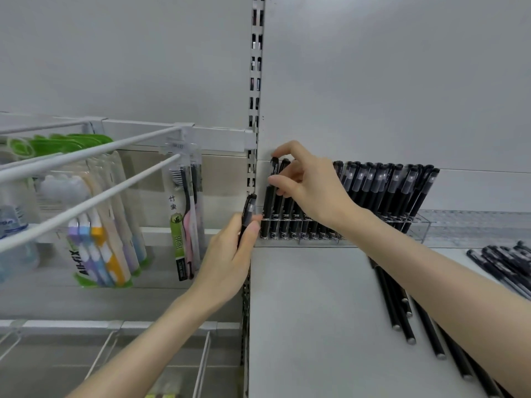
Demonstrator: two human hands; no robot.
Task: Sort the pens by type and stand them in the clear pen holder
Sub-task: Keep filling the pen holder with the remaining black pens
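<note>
A clear pen holder (pixel 418 225) stands at the back of the white shelf (pixel 310 311), filled with several upright black pens (pixel 385 185). My right hand (pixel 310 188) reaches over its left end and pinches a black pen (pixel 273 179) standing in the leftmost slots. My left hand (pixel 230 259) grips another black pen (pixel 247 214) upright, just left of the holder. Several loose black pens (pixel 402 317) lie on the shelf under my right forearm. A second heap of black pens (pixel 505 265) lies at the right edge.
A slotted metal upright (pixel 255 90) divides the shelving. To the left, white hooks (pixel 86 179) carry packs of toothbrushes (pixel 103 239) and a hanging toothbrush pack (pixel 186 214). A wire rack (pixel 109 349) sits below them.
</note>
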